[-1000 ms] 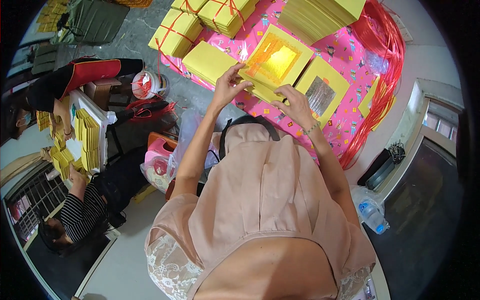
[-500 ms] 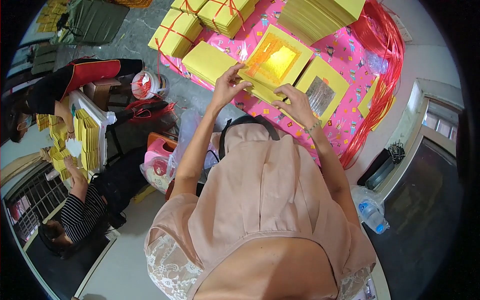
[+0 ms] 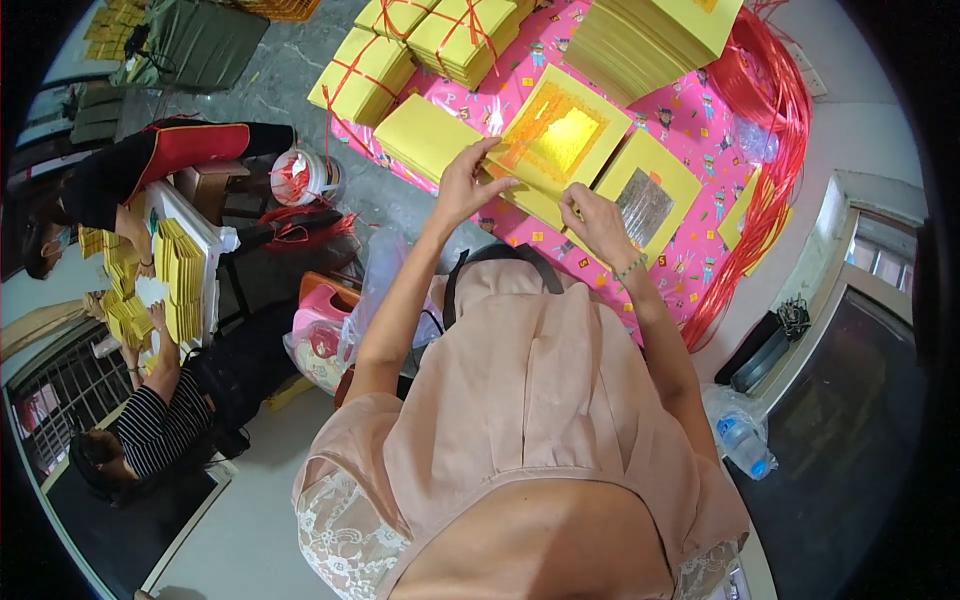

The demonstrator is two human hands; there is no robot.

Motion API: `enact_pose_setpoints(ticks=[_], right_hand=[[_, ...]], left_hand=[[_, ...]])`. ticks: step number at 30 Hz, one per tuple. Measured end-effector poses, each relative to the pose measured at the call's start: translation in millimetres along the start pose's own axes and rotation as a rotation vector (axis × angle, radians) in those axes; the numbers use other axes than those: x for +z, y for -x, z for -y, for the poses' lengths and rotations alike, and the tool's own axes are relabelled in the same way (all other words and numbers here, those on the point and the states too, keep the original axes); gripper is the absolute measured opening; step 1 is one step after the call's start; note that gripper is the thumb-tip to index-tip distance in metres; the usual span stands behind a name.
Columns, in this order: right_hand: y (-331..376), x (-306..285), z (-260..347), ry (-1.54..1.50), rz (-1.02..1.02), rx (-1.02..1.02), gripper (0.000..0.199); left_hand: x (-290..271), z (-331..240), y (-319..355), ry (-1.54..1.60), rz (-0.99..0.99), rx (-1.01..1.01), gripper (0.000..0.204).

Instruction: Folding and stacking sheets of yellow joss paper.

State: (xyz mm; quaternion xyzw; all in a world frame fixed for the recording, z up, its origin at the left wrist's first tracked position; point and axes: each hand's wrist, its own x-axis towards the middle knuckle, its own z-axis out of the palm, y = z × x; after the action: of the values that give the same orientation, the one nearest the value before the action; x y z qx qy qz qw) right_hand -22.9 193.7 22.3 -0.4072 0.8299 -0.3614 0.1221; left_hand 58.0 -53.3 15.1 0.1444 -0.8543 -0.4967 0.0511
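The left hand (image 3: 462, 187) pinches the near left edge of the yellow sheet with the gold foil square (image 3: 556, 145), fingers pressed together on the paper. The right hand (image 3: 597, 222) grips the sheet's near right edge, fingers curled closed on it. The sheet lies on the pink patterned surface (image 3: 700, 120), between a plain yellow stack (image 3: 425, 138) and a sheet with a silver foil square (image 3: 648, 200). Tied yellow bundles (image 3: 462, 30) sit farther back. Red string (image 3: 775, 130) lies along the right side.

Bright, even daylight, glare on the gold foil sheet (image 3: 556, 140), sharp centre, fisheye-bent dark edges.
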Motion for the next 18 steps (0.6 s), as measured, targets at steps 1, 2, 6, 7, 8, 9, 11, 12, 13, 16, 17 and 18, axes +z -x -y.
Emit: enact_pose_setpoints(ticks=[1, 2, 6, 7, 8, 9, 11, 12, 13, 16, 17, 18], right_hand=[[-1, 0, 1, 0.020, -0.003, -0.012, 0.014], [-2, 1, 2, 0.041, -0.007, -0.023, 0.015], [0, 5, 0, 0.068, -0.008, 0.000, 0.018], [1, 2, 3, 0.078, 0.025, 0.045, 0.023], [1, 2, 6, 0.084, 0.015, 0.042, 0.023], [0, 4, 7, 0.070, -0.036, 0.000, 0.026], [-1, 6, 2, -0.001, -0.049, 0.049, 0.028], [-3, 4, -2, 0.006, -0.061, 0.047, 0.028], [-7, -1, -1, 0.036, -0.038, 0.070, 0.027], [-20, -17, -3, 0.003, -0.043, 0.124, 0.023], [-26, -21, -8, -0.028, -0.089, 0.155, 0.022], [-33, -25, -14, -0.060, -0.135, 0.185, 0.021]], left_hand=[[-1, -3, -2, -0.122, -0.038, 0.035, 0.062], [-2, -2, -5, -0.124, -0.041, 0.045, 0.062], [-6, 2, -19, -0.327, -0.132, 0.405, 0.038], [-7, 3, -21, -0.324, -0.030, 0.373, 0.034], [-9, 4, -24, -0.321, 0.072, 0.340, 0.029], [-9, 5, -25, -0.340, 0.090, 0.328, 0.025], [-10, 4, -30, -0.350, 0.084, 0.358, 0.026], [-10, 4, -32, -0.360, 0.078, 0.372, 0.026], [-10, 0, -33, -0.374, 0.085, 0.354, 0.039], [2, -18, -33, -0.283, -0.209, 0.436, 0.058], [6, -17, -32, -0.366, -0.235, 0.456, 0.068], [12, -18, -32, -0.364, -0.234, 0.467, 0.068]])
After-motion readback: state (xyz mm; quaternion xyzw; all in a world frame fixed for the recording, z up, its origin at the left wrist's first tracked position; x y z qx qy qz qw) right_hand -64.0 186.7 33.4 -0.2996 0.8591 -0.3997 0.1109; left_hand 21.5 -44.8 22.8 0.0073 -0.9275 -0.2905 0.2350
